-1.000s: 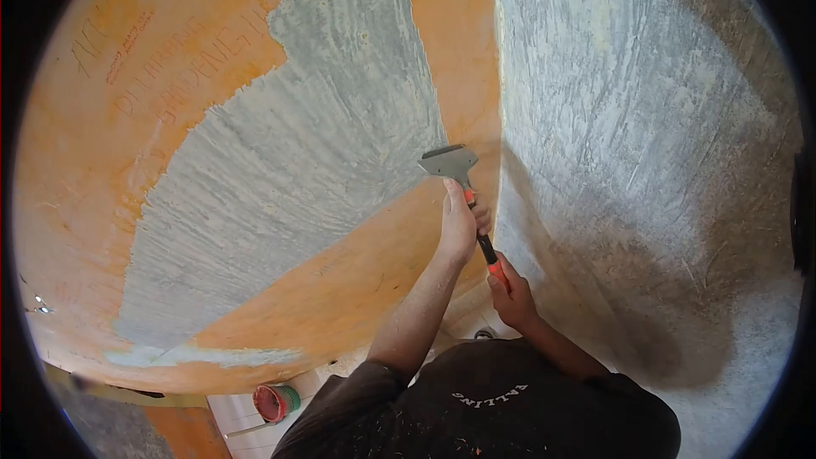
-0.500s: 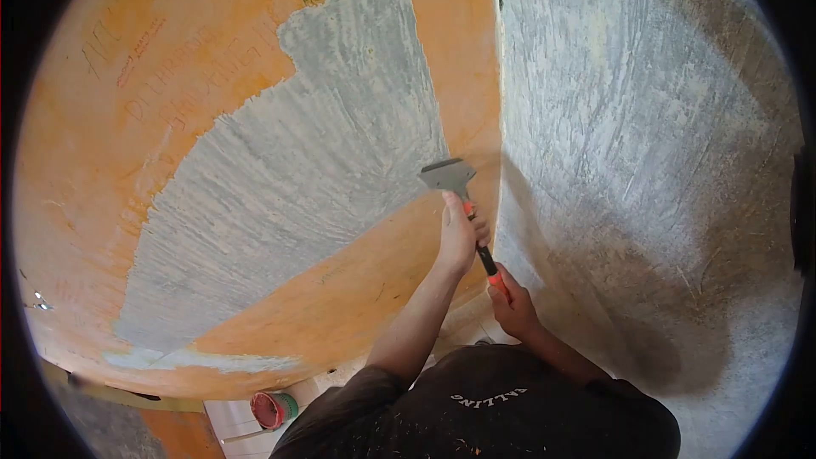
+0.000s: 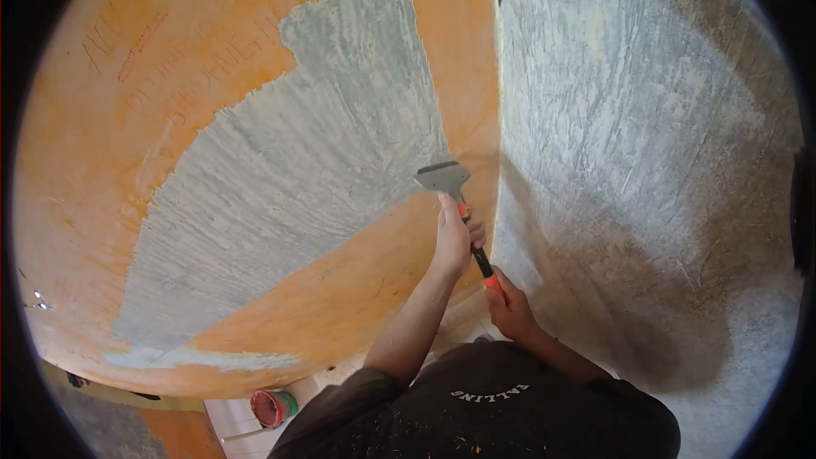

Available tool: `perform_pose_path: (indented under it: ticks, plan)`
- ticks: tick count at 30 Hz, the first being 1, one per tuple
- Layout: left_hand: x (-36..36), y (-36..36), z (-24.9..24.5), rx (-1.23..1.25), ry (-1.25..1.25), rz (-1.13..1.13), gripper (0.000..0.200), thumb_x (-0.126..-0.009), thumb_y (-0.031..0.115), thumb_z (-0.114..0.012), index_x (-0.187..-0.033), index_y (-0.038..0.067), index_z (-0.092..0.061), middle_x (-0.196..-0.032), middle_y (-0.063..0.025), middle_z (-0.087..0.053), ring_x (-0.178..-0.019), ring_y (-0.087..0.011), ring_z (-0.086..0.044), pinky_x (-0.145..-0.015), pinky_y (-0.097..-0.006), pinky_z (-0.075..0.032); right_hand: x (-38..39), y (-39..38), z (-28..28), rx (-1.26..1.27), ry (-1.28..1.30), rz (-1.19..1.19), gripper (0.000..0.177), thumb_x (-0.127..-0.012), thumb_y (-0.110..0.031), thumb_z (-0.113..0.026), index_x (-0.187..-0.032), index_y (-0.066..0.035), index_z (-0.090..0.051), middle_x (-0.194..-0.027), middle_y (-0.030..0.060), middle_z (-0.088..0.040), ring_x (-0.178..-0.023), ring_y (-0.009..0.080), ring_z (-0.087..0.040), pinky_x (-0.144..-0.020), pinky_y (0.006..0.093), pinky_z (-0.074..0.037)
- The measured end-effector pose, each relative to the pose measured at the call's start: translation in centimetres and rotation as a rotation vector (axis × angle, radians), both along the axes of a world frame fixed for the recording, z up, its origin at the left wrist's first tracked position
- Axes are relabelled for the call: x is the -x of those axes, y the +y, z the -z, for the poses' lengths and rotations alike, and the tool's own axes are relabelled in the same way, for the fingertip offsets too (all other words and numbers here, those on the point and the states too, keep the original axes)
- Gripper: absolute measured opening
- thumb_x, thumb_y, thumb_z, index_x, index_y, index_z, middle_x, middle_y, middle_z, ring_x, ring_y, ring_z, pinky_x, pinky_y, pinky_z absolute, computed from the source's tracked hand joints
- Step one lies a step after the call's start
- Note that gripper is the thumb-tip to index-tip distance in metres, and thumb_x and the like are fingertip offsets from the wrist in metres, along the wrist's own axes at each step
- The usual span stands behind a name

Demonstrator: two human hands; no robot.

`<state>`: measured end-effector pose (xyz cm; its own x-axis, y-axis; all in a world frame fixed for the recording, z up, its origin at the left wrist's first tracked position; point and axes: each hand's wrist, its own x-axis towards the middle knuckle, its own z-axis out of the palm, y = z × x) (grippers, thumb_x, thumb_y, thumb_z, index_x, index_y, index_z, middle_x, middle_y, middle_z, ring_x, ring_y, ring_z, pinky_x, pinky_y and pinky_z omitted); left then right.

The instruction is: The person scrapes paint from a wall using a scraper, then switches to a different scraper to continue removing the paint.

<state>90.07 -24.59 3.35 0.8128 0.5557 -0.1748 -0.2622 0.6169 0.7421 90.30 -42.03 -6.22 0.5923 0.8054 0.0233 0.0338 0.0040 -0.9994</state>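
A long-handled wall scraper (image 3: pixel 443 177) with a wide grey blade and a black and orange handle is held in both hands. My left hand (image 3: pixel 454 240) wraps the handle just below the blade, thumb laid along it. Lower down, my right hand (image 3: pixel 512 311) is closed round the orange grip at the handle's end. The blade overlaps the lower right corner of a bare grey patch (image 3: pixel 280 195) on the orange painted wall (image 3: pixel 365 276). Orange paint borders this patch on both sides.
To the right, a rough grey wall (image 3: pixel 612 119) meets the orange one at a corner. A red and green bucket (image 3: pixel 270 408) stands on pale floor tiles (image 3: pixel 242 442) at lower left, beside a thin stick. Handwriting (image 3: pixel 195 76) marks the upper orange paint.
The scraper and both hands have shifted slightly left, with the blade turned a little. Both hands keep their hold on the handle.
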Motion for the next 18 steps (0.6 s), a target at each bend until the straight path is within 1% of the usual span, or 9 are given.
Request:
perform_pose_path:
  ticks: [4,6,8,11,12,13,16,17,18]
  plan:
    - [-2.4,0.2,-2.0,-0.182,0.053,0.005,0.056,-0.097,0.069,-0.024,-0.089,0.016,-0.039,-0.056,0.0059,-0.025,-0.045,-0.0075,-0.024,-0.043,-0.0251,-0.025,-0.6,0.6,-2.1,-0.030,0.121,0.026,0.052,-0.101,-0.023,-0.051,-0.147,-0.001,-0.037,-0.069,-0.0046,-0.048,-0.056,0.0042,-0.044,-0.051,0.0228,-0.038]
    - [-1.8,-0.2,-2.1,-0.187,0.050,-0.016,0.056,-0.097,0.070,-0.024,-0.086,0.016,-0.038,-0.056,0.0059,-0.024,-0.044,-0.0075,-0.024,-0.043,-0.0250,-0.024,-0.3,0.4,-2.7,-0.035,0.251,0.027,0.053,-0.101,-0.022,-0.051,-0.147,-0.001,-0.037,-0.073,-0.0045,-0.049,-0.057,0.0033,-0.044,-0.052,0.0222,-0.038]
    - [-0.8,0.3,-0.2,-0.025,0.054,-0.002,0.055,-0.097,0.069,-0.027,-0.088,0.016,-0.040,-0.056,0.0058,-0.025,-0.045,-0.0077,-0.025,-0.043,-0.0248,-0.024,0.6,-0.2,-0.2,-0.029,0.181,0.010,0.053,-0.100,-0.021,-0.050,-0.147,-0.001,-0.036,-0.074,-0.0046,-0.049,-0.058,0.0031,-0.044,-0.052,0.0219,-0.038]
    - [-1.6,0.0,-2.3,-0.075,0.091,-0.016,0.053,-0.097,0.068,-0.028,-0.088,0.016,-0.041,-0.056,0.0057,-0.024,-0.045,-0.0082,-0.026,-0.043,-0.0248,-0.023,-0.3,0.9,-0.1,-0.073,0.106,0.027,0.053,-0.100,-0.020,-0.050,-0.148,-0.002,-0.035,-0.074,-0.0048,-0.049,-0.058,0.0029,-0.044,-0.051,0.0215,-0.038]
    - [-2.2,0.0,-2.7,-0.090,0.145,-0.032,0.053,-0.098,0.067,-0.028,-0.088,0.016,-0.041,-0.056,0.0056,-0.024,-0.045,-0.0085,-0.026,-0.043,-0.0248,-0.023,-0.4,1.2,-0.6,-0.101,0.114,0.055,0.053,-0.100,-0.020,-0.050,-0.148,-0.003,-0.035,-0.074,-0.0049,-0.049,-0.057,0.0028,-0.044,-0.051,0.0214,-0.038]
    - [-2.8,0.3,-2.6,-0.148,0.079,0.016,0.053,-0.098,0.067,-0.029,-0.088,0.016,-0.041,-0.057,0.0053,-0.025,-0.046,-0.0086,-0.026,-0.043,-0.0248,-0.024,-0.6,1.3,-2.2,-0.086,0.216,0.058,0.054,-0.099,-0.019,-0.050,-0.149,-0.005,-0.035,-0.074,-0.0049,-0.049,-0.057,0.0032,-0.045,-0.051,0.0217,-0.039]
    - [-2.2,-0.2,-2.7,-0.091,0.155,-0.057,0.053,-0.098,0.067,-0.029,-0.088,0.016,-0.041,-0.057,0.0052,-0.026,-0.046,-0.0085,-0.026,-0.043,-0.0249,-0.025,-0.2,0.7,-1.6,-0.035,0.247,0.059,0.053,-0.099,-0.019,-0.051,-0.148,-0.005,-0.037,-0.075,-0.0047,-0.050,-0.057,0.0036,-0.045,-0.051,0.0218,-0.039]
    - [-1.1,0.2,-1.5,-0.031,0.125,-0.037,0.054,-0.097,0.068,-0.029,-0.090,0.016,-0.041,-0.057,0.0049,-0.025,-0.045,-0.0085,-0.026,-0.043,-0.0249,-0.025,-0.1,0.5,0.2,-0.013,0.066,0.050,0.052,-0.098,-0.020,-0.053,-0.146,-0.005,-0.039,-0.074,-0.0029,-0.051,-0.059,0.0055,-0.047,-0.055,0.0234,-0.041]
    - [-0.4,-0.2,-1.2,-0.040,0.116,-0.032,0.054,-0.097,0.068,-0.029,-0.090,0.016,-0.041,-0.057,0.0049,-0.025,-0.045,-0.0085,-0.026,-0.043,-0.0249,-0.025,0.0,0.1,0.3,-0.022,0.057,0.056,0.052,-0.098,-0.020,-0.053,-0.146,-0.005,-0.039,-0.074,-0.0029,-0.051,-0.059,0.0055,-0.047,-0.055,0.0234,-0.041]
